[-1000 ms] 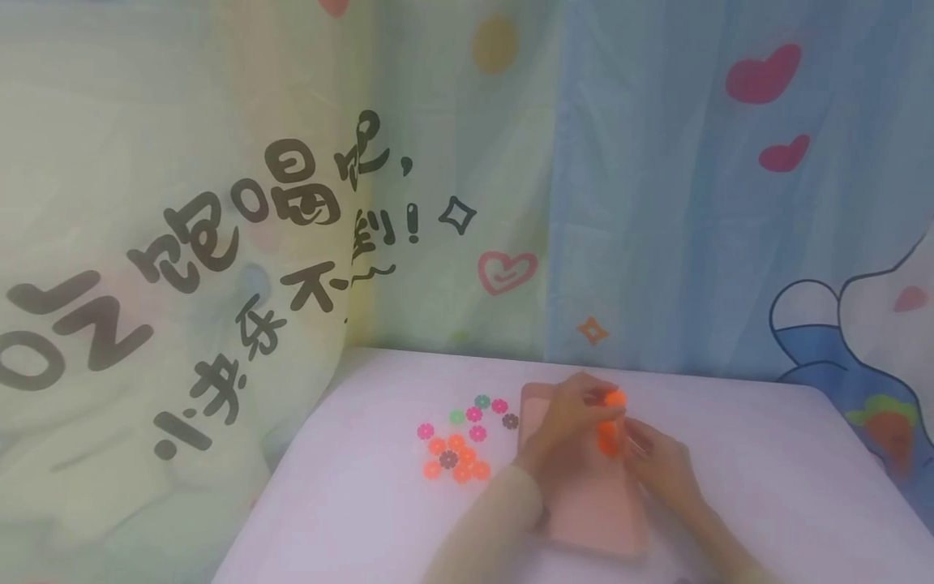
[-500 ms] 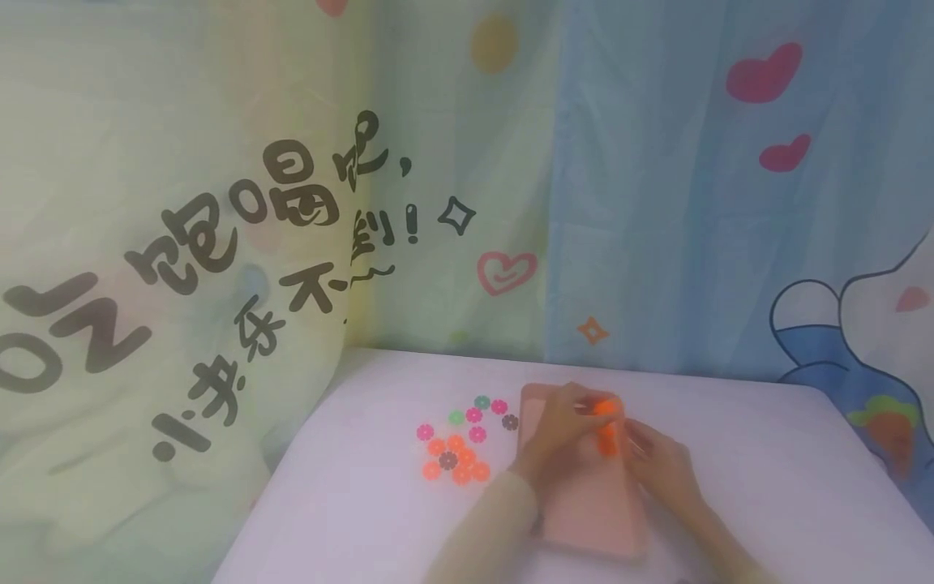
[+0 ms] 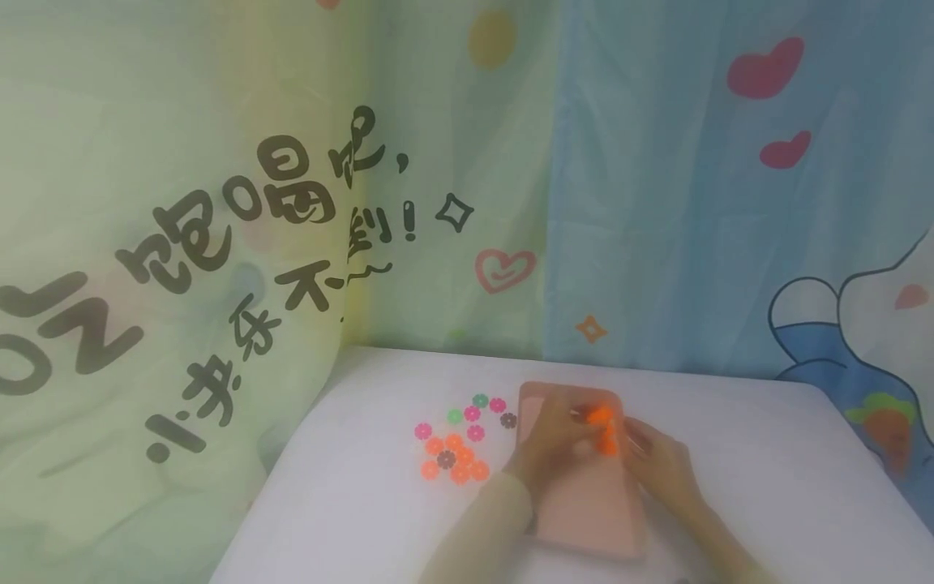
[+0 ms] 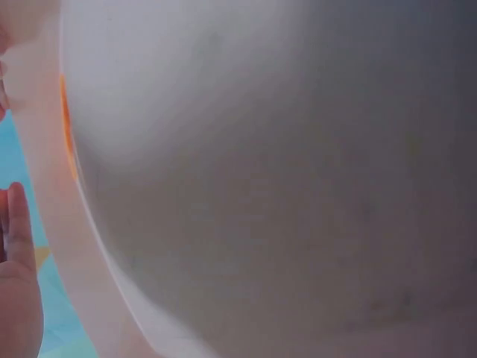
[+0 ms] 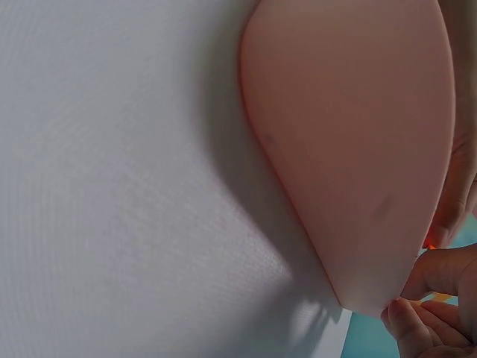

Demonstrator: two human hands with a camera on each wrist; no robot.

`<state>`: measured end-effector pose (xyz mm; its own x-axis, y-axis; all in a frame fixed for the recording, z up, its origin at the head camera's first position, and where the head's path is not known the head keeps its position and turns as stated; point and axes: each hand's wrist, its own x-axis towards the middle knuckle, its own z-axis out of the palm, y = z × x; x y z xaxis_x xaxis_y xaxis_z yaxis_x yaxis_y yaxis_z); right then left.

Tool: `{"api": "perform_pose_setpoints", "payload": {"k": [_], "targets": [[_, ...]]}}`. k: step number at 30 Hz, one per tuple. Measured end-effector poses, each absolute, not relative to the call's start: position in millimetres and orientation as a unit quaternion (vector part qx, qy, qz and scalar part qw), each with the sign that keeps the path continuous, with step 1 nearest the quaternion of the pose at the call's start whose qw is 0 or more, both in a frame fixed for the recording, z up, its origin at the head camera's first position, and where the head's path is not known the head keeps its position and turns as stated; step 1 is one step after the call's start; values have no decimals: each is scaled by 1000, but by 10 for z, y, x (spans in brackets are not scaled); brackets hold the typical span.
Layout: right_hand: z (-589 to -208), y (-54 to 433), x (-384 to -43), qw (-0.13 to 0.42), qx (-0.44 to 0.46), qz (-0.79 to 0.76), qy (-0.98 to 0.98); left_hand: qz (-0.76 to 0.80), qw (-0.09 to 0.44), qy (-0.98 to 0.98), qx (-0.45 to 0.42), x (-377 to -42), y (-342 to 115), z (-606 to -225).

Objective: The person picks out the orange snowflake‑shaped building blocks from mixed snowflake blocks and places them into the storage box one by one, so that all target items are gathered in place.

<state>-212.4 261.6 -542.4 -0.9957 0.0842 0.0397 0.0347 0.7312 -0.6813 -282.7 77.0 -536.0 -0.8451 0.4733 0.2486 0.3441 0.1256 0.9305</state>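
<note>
A shallow pink tray [image 3: 584, 519] with rounded corners lies lengthwise before me. My left hand [image 3: 558, 430] reaches over its far half, thumb and fingers pinching an orange flower-shaped disc [image 3: 601, 414]. Just below that, another orange patch of disc [image 3: 609, 444] shows against the tray's right wall. My right hand [image 3: 666, 462] is outside that wall. In the right wrist view, the right thumb and fingers [image 5: 436, 276] pinch the tray's edge, and the left fingertips show beyond with a bit of orange. The left wrist view has mostly the tray's inside, with an orange edge [image 4: 68, 127] along its wall.
Left of the tray, on the white table [image 3: 350, 519], lies a cluster of orange discs [image 3: 463, 474] with a brown disc [image 3: 447, 460] among them. Several pink and green discs [image 3: 455, 416] are scattered behind. Printed curtains [image 3: 657, 203] hang behind the table.
My left hand has lowered the orange disc from above the tray's far right corner down along its right wall, moving slightly nearer me. The right hand keeps its place at the edge.
</note>
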Motion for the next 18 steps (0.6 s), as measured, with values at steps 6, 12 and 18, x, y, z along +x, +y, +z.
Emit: {"api": "perform_pose_setpoints", "payload": {"k": [6,12,18], "targets": [[-5427,2633,-2102,70,-3,366,-928,565,86,778,261,-2856,761,-5469],[-5432,2628,-2103,81,-2,358,-930,534,101,794,272,-2870,739,-5484],[-5390,2599,-2095,62,-8,361,-930,489,80,809,315,-2869,711,-5485]]}}
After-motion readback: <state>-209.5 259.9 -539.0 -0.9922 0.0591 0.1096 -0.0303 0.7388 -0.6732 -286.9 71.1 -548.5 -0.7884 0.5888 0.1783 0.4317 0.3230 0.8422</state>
